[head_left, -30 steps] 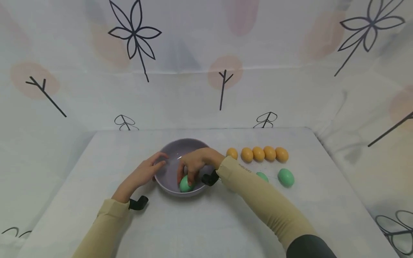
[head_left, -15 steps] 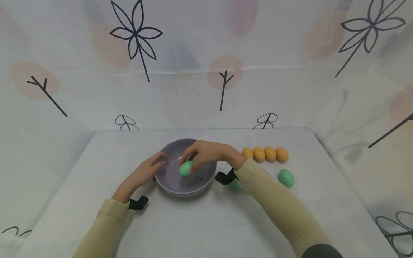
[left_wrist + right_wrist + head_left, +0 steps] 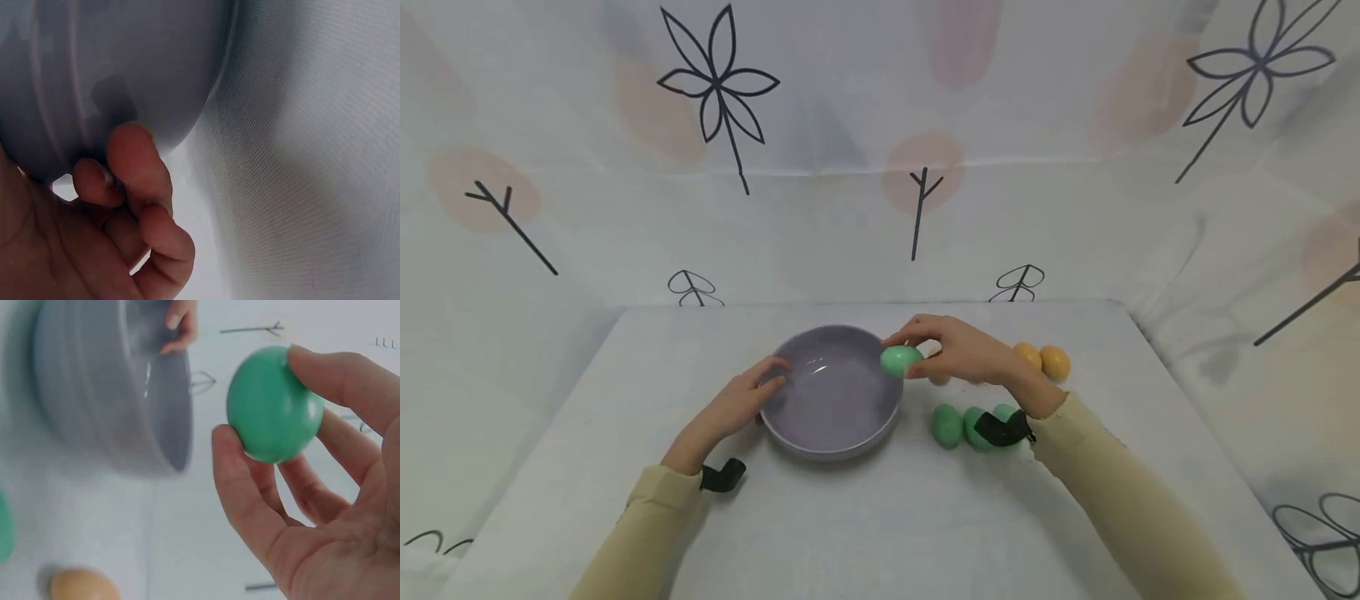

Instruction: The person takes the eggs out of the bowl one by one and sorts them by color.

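A green egg (image 3: 900,361) is pinched between the thumb and fingers of my right hand (image 3: 972,350), at the right rim of a purple-grey bowl (image 3: 831,421). In the right wrist view, the same egg (image 3: 272,403) is held at the fingertips beside the bowl (image 3: 103,387). Inside, the bowl holds nothing. My left hand (image 3: 741,406) grips its left side, with thumb and a finger over the rim; the left wrist view shows other fingers (image 3: 140,162) curled against the outer wall.
Several green eggs (image 3: 947,425) lie right of the bowl, partly behind the right wrist's black camera (image 3: 1002,428). Orange eggs (image 3: 1056,363) stand in a row behind them, some hidden by the right hand. A white cloth covers the table (image 3: 820,533); printed cloth walls (image 3: 850,233) surround it.
My right hand has lifted the green egg up from inside the bowl and carried it right to the rim. The left hand stays on the bowl.
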Motion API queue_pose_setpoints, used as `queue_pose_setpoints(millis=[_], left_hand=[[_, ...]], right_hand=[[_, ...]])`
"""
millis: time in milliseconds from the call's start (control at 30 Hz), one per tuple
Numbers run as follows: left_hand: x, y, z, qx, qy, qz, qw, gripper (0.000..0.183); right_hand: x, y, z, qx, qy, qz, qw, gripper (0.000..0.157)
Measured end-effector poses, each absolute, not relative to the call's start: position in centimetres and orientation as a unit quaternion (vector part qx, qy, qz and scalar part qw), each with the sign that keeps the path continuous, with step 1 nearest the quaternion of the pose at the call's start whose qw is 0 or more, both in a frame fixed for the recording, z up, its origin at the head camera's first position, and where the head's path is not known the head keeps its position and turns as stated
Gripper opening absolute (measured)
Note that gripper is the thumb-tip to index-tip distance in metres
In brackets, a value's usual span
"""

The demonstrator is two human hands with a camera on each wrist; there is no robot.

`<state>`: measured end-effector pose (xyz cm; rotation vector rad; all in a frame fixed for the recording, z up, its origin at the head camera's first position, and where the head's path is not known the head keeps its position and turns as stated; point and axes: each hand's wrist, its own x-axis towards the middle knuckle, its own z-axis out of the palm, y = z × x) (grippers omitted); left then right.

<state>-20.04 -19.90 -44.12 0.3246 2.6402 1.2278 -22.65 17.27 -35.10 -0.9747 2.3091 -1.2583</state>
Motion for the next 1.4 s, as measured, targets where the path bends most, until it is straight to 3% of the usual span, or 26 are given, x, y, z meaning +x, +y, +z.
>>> queue_pose_setpoints(millis=[300, 600, 833, 1100, 1400], left_hand=[[-20.0, -20.0, -44.1, 0.106, 0.897, 0.417, 0.100, 0.035], [-19.8, -19.9, -44.1, 0.111, 0.895, 0.421, 0.098, 0.033], [-19.9, -20.0, -44.2, 0.113, 0.894, 0.423, 0.098, 0.032], [-19.9, -19.9, -44.2, 0.112, 0.895, 0.422, 0.095, 0.032], [-20.0, -20.0, -44.5, 0.117, 0.895, 0.421, 0.089, 0.034]], right_hand=[[-22.0, 22.2, -36.2, -0.264, 0.838, -0.465, 0.107, 0.039], [-21.0, 27.0, -37.2, -0.172, 0.853, -0.479, 0.112, 0.035], [-20.2, 30.7, -38.3, -0.192, 0.836, -0.504, 0.097, 0.048], [-18.8, 33.4, -38.7, -0.161, 0.839, -0.508, 0.108, 0.044], [-18.0, 36.1, -39.8, -0.131, 0.887, -0.437, 0.074, 0.067]])
